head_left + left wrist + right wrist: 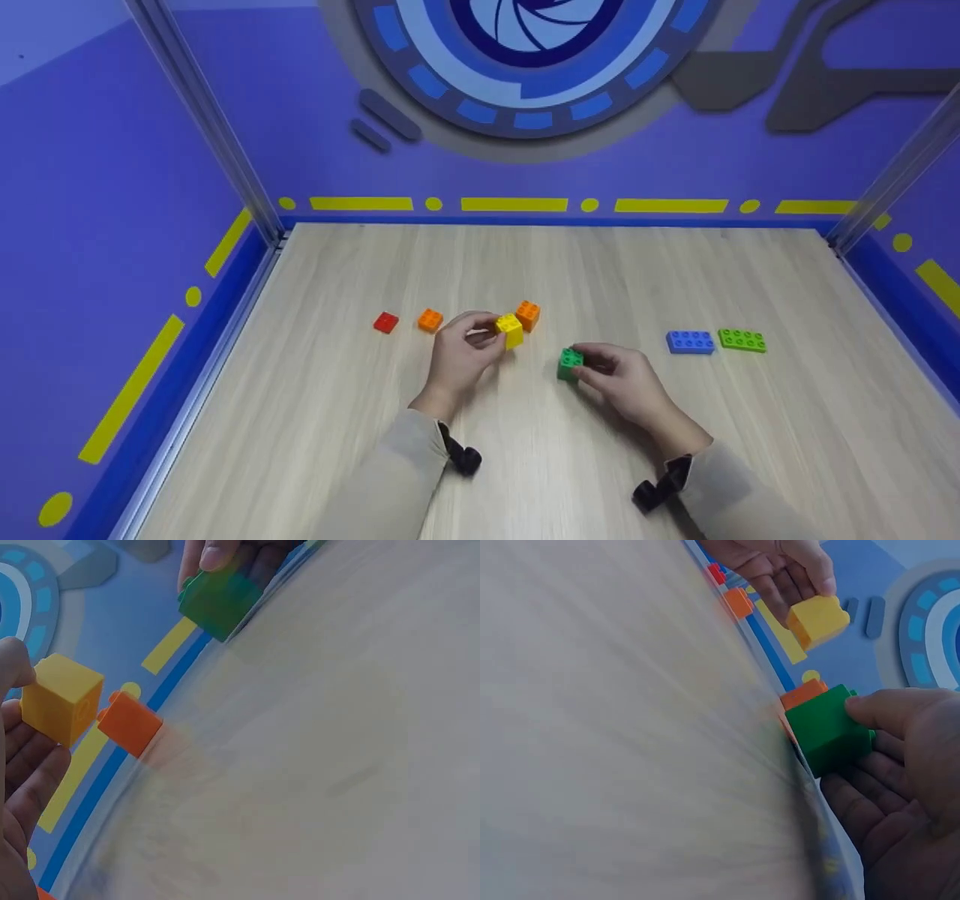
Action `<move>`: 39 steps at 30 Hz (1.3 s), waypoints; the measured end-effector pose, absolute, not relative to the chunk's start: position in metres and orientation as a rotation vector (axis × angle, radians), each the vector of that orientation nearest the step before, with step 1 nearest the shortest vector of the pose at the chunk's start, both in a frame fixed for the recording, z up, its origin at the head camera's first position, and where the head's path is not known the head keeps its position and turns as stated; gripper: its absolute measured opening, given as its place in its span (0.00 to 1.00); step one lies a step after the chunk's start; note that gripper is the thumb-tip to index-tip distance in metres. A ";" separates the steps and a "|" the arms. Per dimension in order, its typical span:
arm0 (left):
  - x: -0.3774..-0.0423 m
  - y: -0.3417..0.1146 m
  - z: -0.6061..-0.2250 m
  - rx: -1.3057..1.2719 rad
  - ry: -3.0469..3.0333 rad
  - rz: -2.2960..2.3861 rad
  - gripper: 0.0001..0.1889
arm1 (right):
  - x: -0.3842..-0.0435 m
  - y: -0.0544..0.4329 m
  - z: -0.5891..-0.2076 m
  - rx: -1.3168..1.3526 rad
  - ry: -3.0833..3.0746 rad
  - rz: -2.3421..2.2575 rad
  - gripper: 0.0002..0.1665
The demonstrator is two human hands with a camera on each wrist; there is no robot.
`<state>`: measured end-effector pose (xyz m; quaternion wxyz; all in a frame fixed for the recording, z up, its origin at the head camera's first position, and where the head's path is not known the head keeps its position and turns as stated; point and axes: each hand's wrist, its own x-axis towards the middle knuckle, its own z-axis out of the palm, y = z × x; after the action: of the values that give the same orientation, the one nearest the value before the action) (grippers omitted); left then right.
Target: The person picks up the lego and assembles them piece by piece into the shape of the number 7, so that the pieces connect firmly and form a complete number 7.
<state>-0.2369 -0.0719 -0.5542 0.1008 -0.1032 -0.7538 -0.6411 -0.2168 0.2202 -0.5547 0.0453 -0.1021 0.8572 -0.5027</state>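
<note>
Between thumb and fingers, my left hand (pixel 463 356) pinches a yellow toy brick (pixel 510 331), held above the table in the left wrist view. Just behind it stands a taller orange brick (pixel 528 316). My right hand (pixel 626 379) grips a green brick (pixel 570 364) from its right side, low over the wooden table (pixel 525 465). In the right wrist view the thumb presses the green brick (pixel 829 731) near its studded end, with the fingers on the other side. The two held bricks are apart, yellow to the left and farther back, green nearer.
Left of my left hand lie a flat red brick (pixel 386 322) and an orange brick (pixel 430 320). To the right, a blue brick (pixel 690 343) sits beside a flat lime green brick (pixel 742 340). Purple printed walls (pixel 525 180) border the table at the back and sides.
</note>
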 end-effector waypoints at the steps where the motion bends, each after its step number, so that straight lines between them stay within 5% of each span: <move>1: -0.236 -0.071 -0.554 -0.312 -2.229 -1.896 0.15 | -0.216 0.219 -0.555 -0.325 2.613 -1.527 0.25; 39: -0.212 -0.042 -0.548 -0.667 -2.245 -2.056 0.15 | -0.205 0.209 -0.557 -0.579 2.387 -1.577 0.29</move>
<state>-0.2117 -0.0415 -0.5478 0.0127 -0.2140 -0.7203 -0.6598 -0.2052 0.2086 -0.5571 0.1113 -0.1970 0.8127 -0.5369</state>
